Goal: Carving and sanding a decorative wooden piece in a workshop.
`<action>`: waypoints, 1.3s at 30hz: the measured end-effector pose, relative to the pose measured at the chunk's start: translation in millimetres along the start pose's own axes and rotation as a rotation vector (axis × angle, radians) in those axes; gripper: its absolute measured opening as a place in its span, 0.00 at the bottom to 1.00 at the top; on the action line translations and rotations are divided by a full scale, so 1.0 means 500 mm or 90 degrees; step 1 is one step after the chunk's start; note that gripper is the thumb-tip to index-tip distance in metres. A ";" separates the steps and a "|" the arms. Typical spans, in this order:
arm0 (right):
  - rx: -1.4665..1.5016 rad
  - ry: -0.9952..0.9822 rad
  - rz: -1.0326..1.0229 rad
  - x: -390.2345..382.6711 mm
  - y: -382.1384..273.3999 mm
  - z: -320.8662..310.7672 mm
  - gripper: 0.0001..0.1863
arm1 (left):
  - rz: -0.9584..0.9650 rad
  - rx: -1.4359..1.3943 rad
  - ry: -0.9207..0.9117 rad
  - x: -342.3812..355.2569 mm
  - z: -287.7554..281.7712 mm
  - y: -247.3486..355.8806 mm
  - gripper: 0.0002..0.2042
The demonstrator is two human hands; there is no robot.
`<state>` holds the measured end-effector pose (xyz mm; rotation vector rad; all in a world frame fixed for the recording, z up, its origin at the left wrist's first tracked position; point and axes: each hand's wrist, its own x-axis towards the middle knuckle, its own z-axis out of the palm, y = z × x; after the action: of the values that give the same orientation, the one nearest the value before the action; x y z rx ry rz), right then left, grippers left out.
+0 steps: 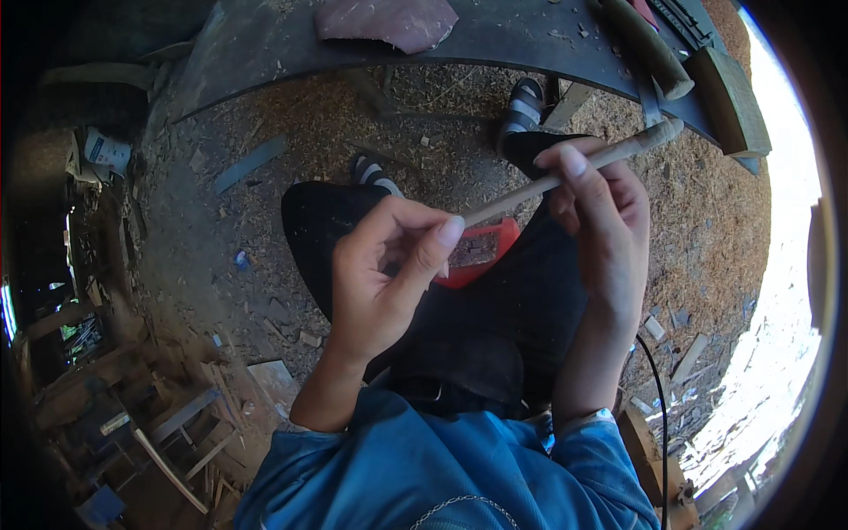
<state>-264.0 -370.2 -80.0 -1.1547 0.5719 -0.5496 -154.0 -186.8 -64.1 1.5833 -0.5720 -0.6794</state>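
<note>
A slim pale wooden stick [512, 199] with a thicker, rounded far end slants up to the right above my lap. My left hand [382, 269] pinches its lower left end between thumb and fingers. Farther along, my right hand [605, 208] grips the shaft just below the thick end, the thumb lying on top. Both hands are apart from the bench, and the stick's tip inside my left fingers is hidden.
Ahead is a dark workbench [265, 53] bearing a torn reddish sheet, perhaps sandpaper [389, 24], a round wooden handle [649, 49] and a wooden block [729, 102]. A red plastic seat [495, 252] shows between my legs. Shavings and scraps cover the floor [450, 172].
</note>
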 end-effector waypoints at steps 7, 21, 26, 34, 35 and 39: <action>0.029 -0.111 0.069 -0.014 0.020 0.041 0.09 | 0.075 0.038 0.039 0.003 0.012 -0.006 0.07; 0.012 -0.106 0.059 0.000 -0.001 -0.010 0.11 | 0.148 0.055 0.069 -0.003 -0.039 -0.003 0.07; 0.089 -0.077 0.045 -0.006 0.004 -0.040 0.12 | 0.184 0.034 0.073 0.000 -0.057 0.007 0.07; 0.081 -0.073 0.006 -0.005 0.000 -0.056 0.13 | 0.166 0.008 0.126 0.004 -0.084 0.011 0.08; 0.078 -0.073 -0.002 -0.003 -0.001 -0.057 0.13 | 0.165 0.007 0.126 0.005 -0.088 0.011 0.08; 0.061 -0.023 -0.007 -0.003 -0.013 -0.057 0.16 | 0.163 -0.012 0.144 0.010 -0.101 0.010 0.08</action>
<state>-285.1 -390.5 -82.0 -1.0761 0.5037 -0.5596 -114.5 -155.7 -56.0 1.5115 -0.5847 -0.3091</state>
